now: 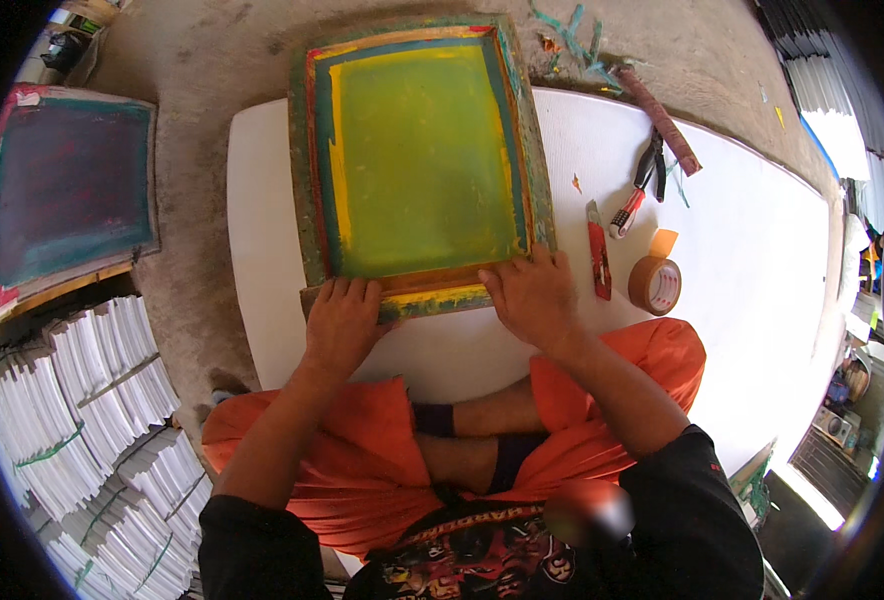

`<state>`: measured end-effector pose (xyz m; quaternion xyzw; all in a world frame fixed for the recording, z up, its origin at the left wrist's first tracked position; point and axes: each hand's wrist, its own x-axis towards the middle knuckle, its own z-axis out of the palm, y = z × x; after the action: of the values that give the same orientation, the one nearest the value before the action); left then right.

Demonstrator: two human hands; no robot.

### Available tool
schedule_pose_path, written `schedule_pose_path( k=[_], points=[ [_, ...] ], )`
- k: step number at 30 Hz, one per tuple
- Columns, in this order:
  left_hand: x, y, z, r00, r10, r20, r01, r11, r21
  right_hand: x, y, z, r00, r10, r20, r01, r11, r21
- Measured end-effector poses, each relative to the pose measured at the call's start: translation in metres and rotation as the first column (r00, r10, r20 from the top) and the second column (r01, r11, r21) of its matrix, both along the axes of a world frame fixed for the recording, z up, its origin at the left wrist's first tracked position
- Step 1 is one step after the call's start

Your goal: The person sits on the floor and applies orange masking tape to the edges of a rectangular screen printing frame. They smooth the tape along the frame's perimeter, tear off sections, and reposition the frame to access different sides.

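Note:
A wooden screen-printing frame (422, 160) with yellow-green mesh lies before me, its border streaked with green, yellow and red paint. My left hand (347, 318) is closed over the left part of its near rail, fingertips at the inner edge. At the near right corner, my right hand (534, 295) grips the same rail. A flat brown strip (432, 281) runs along that rail between the hands; whether it is tape or bare wood I cannot tell. Right of the frame lie a red cutter knife (599, 252) and a brown tape roll (654, 285) with an orange end sticking up.
The frame rests partly on a white board (742, 270). Black pliers (650, 160), a red-and-black handled tool (626, 215) and a reddish-brown rolled tube (662, 120) lie at far right. Another screen frame (72, 190) and white sheet stacks (112, 350) stand left.

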<state>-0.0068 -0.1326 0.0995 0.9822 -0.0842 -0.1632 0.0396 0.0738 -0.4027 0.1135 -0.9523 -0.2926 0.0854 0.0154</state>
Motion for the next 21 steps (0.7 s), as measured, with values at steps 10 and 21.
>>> schedule_pose_path(
  k=[10, 21],
  points=[
    [0.001, 0.007, 0.006, 0.962, -0.267, 0.055, 0.237, 0.917, 0.32, -0.007, -0.006, 0.003, 0.997, -0.066, -0.041, 0.062, 0.992, -0.11],
    [-0.025, 0.017, 0.02, 0.972, -0.049, 0.23, 0.022, 0.993, 0.117, 0.017, -0.052, 0.029, 0.989, 0.031, -0.142, 0.003, 0.972, 0.233]
  ],
)
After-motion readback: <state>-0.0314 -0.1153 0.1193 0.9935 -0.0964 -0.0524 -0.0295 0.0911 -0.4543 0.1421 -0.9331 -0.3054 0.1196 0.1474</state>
